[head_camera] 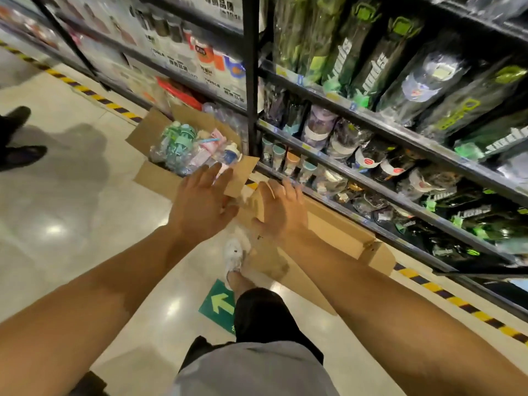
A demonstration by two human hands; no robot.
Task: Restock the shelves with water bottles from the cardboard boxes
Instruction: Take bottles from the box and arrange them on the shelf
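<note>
From the head camera, both bare arms reach forward and down over the shop floor. The left hand has its fingers spread and fairly straight, holding nothing; its fingertips overlap the near flap of the open cardboard box that sits just beyond it. The right hand is close beside the left, the two hands apart by a narrow gap; its fingers lie relaxed over the top edge of a second, nearer cardboard box, and whether they actually grip that edge cannot be told through the blur.

Inside the open box, past the left fingertips, lie wrapped water bottles in green, pink and blue. The nearer box runs from under the right hand back along the right forearm, next to the foot of the shelves.

To the right of the right hand, the shelves are packed with dark and green bottles in clear wrapping, with smaller cups on the lower tiers just beyond the right fingertips. Below both hands a white shoe stands on the glossy tile floor, and a green arrow sign is stuck to the floor nearer the body. Far left of the left hand, another person's dark shoes show at the frame edge.
</note>
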